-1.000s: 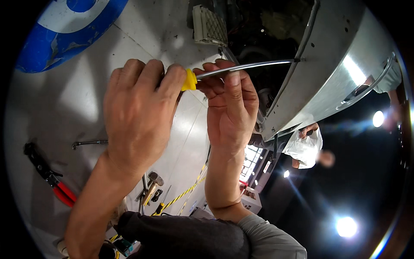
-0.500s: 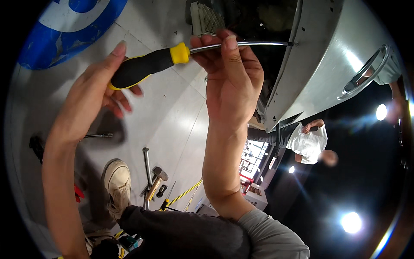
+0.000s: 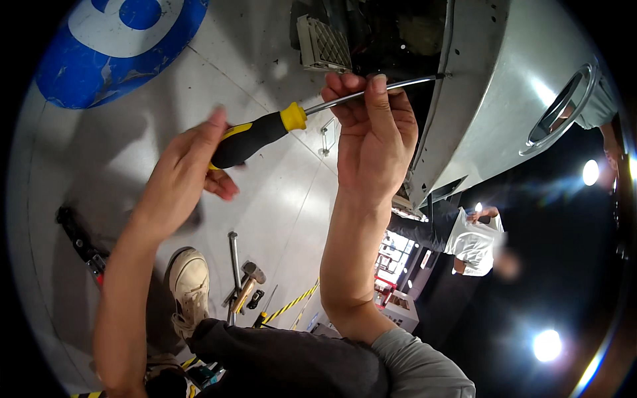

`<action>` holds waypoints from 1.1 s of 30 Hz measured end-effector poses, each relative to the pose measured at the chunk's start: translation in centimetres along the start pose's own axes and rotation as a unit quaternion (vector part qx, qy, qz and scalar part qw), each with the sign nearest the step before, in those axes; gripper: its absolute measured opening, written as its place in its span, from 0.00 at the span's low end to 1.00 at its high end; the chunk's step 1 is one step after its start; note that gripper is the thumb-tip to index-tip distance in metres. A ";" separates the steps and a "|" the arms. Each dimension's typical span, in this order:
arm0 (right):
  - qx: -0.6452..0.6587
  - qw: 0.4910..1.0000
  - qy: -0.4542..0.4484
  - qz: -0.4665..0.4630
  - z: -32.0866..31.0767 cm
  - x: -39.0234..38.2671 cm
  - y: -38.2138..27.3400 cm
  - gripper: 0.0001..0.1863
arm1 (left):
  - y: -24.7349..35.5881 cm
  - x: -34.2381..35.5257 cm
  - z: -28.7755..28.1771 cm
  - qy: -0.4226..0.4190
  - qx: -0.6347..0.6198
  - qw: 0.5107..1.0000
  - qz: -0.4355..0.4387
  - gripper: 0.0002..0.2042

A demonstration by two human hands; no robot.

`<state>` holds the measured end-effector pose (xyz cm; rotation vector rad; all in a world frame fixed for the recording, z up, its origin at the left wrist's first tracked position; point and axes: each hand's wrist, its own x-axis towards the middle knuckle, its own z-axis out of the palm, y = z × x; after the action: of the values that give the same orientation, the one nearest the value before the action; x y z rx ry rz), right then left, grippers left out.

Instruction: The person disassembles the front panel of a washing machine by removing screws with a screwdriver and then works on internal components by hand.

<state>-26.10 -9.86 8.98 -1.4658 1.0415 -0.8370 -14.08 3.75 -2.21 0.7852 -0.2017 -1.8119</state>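
A long screwdriver (image 3: 255,140) with a black and yellow handle runs from my left hand to a silver metal panel. My left hand (image 3: 179,176) is loosely wrapped round the end of its handle, thumb along the top and fingers below. Further along, my right hand (image 3: 378,146) pinches the steel shaft between thumb and fingers, palm toward me. The tip meets the inner edge of the panel (image 3: 497,113), close to a small hole. An oval opening with a raised rim (image 3: 564,109) is set in the panel's outer face. Dark space lies behind the panel's edge.
On the grey floor lie a metal bar (image 3: 233,262), a hammer (image 3: 253,272), another screwdriver (image 3: 261,318) and a black-and-red tool (image 3: 83,242). A blue-and-white round sign (image 3: 106,69) is at upper left. A person in a white shirt (image 3: 472,242) stands beyond the panel.
The screwdriver's handle has swung down, so the shaft now slopes up toward the panel. My left hand has shifted right and lower; my right hand moved slightly right and down along the shaft.
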 end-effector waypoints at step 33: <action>0.075 0.997 0.006 -0.011 0.5 0.8 -1.9 0.09 | -0.1 -1.2 1.9 0.117 0.165 0.957 0.207 0.18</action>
<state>-25.08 -10.41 10.74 -1.3495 0.9524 -0.9200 -15.05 4.44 -0.32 1.0934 -0.4851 -1.2914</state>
